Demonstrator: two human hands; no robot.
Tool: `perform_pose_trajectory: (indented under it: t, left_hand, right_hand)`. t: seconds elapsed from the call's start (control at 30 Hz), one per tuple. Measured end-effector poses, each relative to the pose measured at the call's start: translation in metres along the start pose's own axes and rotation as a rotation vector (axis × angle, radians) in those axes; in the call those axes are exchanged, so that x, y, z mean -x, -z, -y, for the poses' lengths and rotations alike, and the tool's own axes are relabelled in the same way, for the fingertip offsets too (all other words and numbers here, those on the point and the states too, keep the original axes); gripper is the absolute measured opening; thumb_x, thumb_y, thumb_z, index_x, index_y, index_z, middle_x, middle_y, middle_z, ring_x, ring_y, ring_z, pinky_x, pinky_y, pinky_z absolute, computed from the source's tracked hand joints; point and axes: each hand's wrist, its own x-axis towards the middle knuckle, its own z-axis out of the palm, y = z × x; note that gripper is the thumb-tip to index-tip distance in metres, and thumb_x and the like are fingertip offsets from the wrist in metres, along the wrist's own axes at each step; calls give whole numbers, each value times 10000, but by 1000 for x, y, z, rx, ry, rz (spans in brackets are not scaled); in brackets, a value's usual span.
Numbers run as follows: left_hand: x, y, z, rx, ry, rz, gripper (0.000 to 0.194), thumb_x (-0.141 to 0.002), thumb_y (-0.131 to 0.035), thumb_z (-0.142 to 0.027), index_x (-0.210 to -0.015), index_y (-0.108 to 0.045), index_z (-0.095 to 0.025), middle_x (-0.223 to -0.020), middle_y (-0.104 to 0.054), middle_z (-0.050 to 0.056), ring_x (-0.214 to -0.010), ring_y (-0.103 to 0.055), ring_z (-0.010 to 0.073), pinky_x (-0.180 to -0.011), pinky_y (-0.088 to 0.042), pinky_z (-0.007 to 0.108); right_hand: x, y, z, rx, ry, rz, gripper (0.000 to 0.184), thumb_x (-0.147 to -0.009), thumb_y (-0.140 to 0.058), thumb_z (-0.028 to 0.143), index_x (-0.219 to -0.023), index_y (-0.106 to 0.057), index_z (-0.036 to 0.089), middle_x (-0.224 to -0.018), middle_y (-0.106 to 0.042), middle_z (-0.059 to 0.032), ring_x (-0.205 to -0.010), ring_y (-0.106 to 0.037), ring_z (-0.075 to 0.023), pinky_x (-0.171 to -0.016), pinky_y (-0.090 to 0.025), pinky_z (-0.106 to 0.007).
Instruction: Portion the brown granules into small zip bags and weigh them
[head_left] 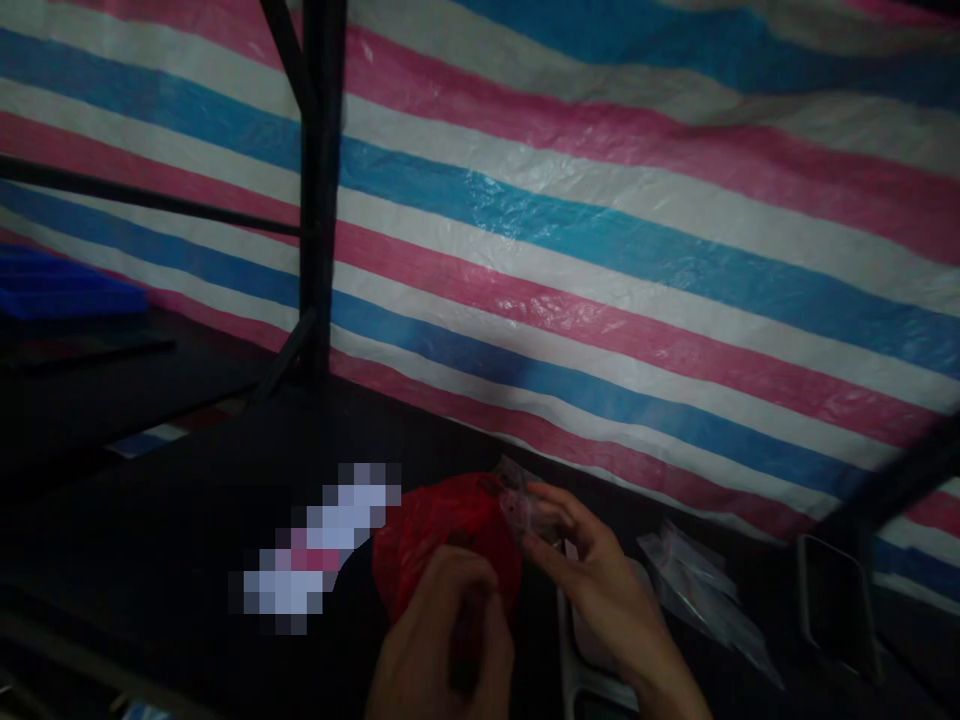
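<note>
A small clear plastic bag [519, 508] is pinched between the thumb and fingers of my right hand [600, 570]. Just left of it, a red plastic bag [450, 510] lies on the dark table, its opening partly hidden by my hands. My left hand [442, 630] is in front of the red bag, fingers curled toward the thumb. Whatever those fingertips hold, if anything, I cannot make out in the dim light. Under my right wrist is a light-framed tray [568, 660], mostly covered by the arm.
Several clear plastic bags [705, 590] lie to the right, near a dark phone-like object [836, 605]. A pixelated whitish item [315, 550] is left of the red bag. Blue trays [71, 285] stand far left. Behind rise a black post [319, 200] and striped sheeting [600, 230].
</note>
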Motion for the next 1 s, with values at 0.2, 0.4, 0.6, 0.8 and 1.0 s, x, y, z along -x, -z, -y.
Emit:
perform_pose_trajectory:
  t: [0.2,0.4,0.6,0.8,1.0]
  left_hand:
    - [-5,-32,3,271,394,211,698,-891,-669,-643,-1465,-577,-255,-1542,-620,146,-1420,-585,348,-1208,-445,549]
    - [-6,-50,2,359,367,280,747,-926,-577,-719,-1490,-567,-229,-1641,-544,116,-1555,-454,290,-1288,-367,499]
    - [-1,-51,18,305,235,340,628,-973,-576,-649,-1498,-585,-304,-1660,-527,58,-1567,-435,279,-1302,-338,514]
    - [8,-49,39,268,134,516,649,-919,-712,-558,-1520,-583,-354,-1591,-604,57,-1449,-589,318,-1241,-450,496]
    - [-12,-10,21,241,401,227,765,-840,-637,-780,-1466,-637,-339,-1594,-601,22,-1515,-503,331,-1246,-408,526]
  right_hand:
    - [20,11,2,-199,-22,125,416,-820,-901,430,-1135,-673,282,-1065,-785,6,-1019,-733,-176,-885,-521,-282]
    - [31,15,0,-150,9,157,336,-865,-857,430,-1099,-674,273,-1078,-774,-2,-1022,-714,-176,-942,-504,-306]
    - [43,36,10,124,78,144,288,-939,-745,350,-1215,-743,271,-1224,-698,-51,-1149,-648,-222,-1031,-493,-372]
    - [41,41,9,-45,31,97,378,-786,-882,298,-1115,-697,275,-868,-626,49,-822,-603,-143,-756,-490,-257]
    - [23,15,8,159,131,40,140,-931,-678,220,-1061,-720,251,-971,-704,2,-932,-650,-177,-876,-491,-315]
